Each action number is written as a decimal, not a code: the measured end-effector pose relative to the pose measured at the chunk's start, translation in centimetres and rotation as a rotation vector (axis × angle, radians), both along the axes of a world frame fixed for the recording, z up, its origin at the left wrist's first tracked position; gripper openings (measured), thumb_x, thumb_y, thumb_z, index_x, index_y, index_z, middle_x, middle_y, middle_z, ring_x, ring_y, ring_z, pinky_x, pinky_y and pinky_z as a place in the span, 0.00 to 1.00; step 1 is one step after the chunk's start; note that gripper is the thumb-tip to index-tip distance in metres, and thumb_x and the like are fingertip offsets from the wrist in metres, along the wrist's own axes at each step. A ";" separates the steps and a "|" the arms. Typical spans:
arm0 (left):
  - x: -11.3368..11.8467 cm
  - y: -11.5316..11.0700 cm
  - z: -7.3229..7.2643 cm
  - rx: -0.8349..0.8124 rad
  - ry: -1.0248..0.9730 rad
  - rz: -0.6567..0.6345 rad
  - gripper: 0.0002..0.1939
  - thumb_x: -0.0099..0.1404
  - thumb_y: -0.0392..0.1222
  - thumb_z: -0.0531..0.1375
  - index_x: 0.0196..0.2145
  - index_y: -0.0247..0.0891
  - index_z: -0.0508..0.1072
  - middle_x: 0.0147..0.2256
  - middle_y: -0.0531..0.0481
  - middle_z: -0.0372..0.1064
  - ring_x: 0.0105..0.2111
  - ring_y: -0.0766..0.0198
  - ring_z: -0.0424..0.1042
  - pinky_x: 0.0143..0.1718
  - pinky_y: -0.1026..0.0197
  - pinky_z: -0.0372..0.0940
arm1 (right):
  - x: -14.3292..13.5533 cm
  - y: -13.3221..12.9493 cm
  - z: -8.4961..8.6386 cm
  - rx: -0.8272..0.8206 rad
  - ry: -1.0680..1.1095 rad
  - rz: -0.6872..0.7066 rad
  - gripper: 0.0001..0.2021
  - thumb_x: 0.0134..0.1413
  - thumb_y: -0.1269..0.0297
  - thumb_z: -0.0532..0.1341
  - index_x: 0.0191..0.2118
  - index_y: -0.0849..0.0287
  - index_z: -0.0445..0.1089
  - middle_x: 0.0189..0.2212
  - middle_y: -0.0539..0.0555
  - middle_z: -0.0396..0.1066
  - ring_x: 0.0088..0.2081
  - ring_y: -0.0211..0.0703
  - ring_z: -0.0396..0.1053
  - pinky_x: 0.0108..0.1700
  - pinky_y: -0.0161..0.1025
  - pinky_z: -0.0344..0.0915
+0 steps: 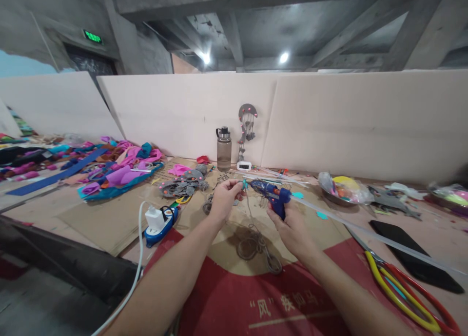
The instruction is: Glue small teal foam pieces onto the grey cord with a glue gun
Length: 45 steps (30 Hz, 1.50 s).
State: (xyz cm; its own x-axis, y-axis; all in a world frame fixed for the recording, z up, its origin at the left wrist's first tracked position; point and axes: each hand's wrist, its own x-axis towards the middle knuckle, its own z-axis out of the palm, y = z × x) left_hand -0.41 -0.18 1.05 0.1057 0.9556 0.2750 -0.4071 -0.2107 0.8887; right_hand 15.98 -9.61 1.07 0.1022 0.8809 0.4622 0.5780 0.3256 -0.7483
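Note:
My left hand (225, 199) is closed in a pinch on a small teal felt piece (244, 184) in the middle of the view. From it a grey cord (249, 207) hangs down to loose loops on the cardboard below. My right hand (288, 224) is wrapped round the handle of a blue hot glue gun (272, 194). The gun's nozzle points left, close to the teal piece; whether they touch I cannot tell. A long clear glue stick (340, 220) runs out of the gun's back to the right.
Scissors (405, 292) and a black phone (415, 255) lie at right, near a bowl (334, 199). At left are a power strip (161, 227), grey felt pieces (181, 186) and colourful scraps (120, 175). A bottle (224, 153) and a hanging grey ornament (247, 112) are behind my hands.

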 end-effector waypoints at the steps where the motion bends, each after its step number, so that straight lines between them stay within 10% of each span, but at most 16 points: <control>1: -0.1 0.0 0.2 -0.023 -0.025 0.002 0.12 0.50 0.43 0.65 0.28 0.33 0.69 0.20 0.53 0.66 0.19 0.72 0.65 0.20 0.69 0.55 | 0.0 0.0 0.0 -0.003 0.038 0.007 0.13 0.53 0.58 0.56 0.41 0.59 0.64 0.31 0.54 0.68 0.31 0.43 0.65 0.35 0.40 0.62; 9: -0.9 0.8 0.2 -0.138 -0.125 0.053 0.15 0.45 0.44 0.67 0.26 0.35 0.66 0.17 0.58 0.61 0.16 0.75 0.59 0.16 0.70 0.44 | 2.6 1.8 -0.9 -0.158 0.519 0.111 0.11 0.48 0.57 0.59 0.36 0.58 0.62 0.24 0.48 0.66 0.22 0.37 0.62 0.26 0.36 0.61; 18: -0.3 0.4 0.1 0.069 0.140 0.197 0.09 0.51 0.43 0.63 0.28 0.34 0.71 0.22 0.56 0.63 0.21 0.73 0.58 0.24 0.68 0.53 | 6.5 4.3 -2.2 -0.241 -0.161 -0.335 0.11 0.39 0.61 0.61 0.17 0.54 0.57 0.23 0.58 0.66 0.37 0.54 0.67 0.39 0.46 0.60; 24: -0.2 -0.5 0.0 0.218 0.316 0.253 0.09 0.55 0.44 0.61 0.30 0.35 0.73 0.26 0.52 0.68 0.24 0.70 0.61 0.27 0.67 0.56 | 1.7 3.2 0.1 0.045 -0.019 -0.133 0.10 0.47 0.56 0.57 0.31 0.56 0.60 0.32 0.56 0.68 0.39 0.48 0.66 0.43 0.47 0.62; 30: -0.2 -1.3 0.3 0.340 0.410 0.325 0.07 0.55 0.42 0.61 0.29 0.36 0.74 0.25 0.52 0.67 0.24 0.69 0.61 0.27 0.67 0.55 | -4.8 4.2 0.9 -0.195 0.638 0.198 0.24 0.38 0.60 0.65 0.39 0.53 0.51 0.29 0.47 0.67 0.28 0.38 0.68 0.36 0.42 0.67; 45: 0.7 -0.2 -0.8 0.119 0.195 0.083 0.10 0.53 0.45 0.63 0.27 0.35 0.71 0.22 0.55 0.64 0.22 0.72 0.60 0.25 0.68 0.54 | -3.0 4.4 0.7 0.071 0.266 -0.048 0.14 0.49 0.54 0.59 0.38 0.59 0.69 0.19 0.43 0.52 0.23 0.35 0.51 0.26 0.34 0.50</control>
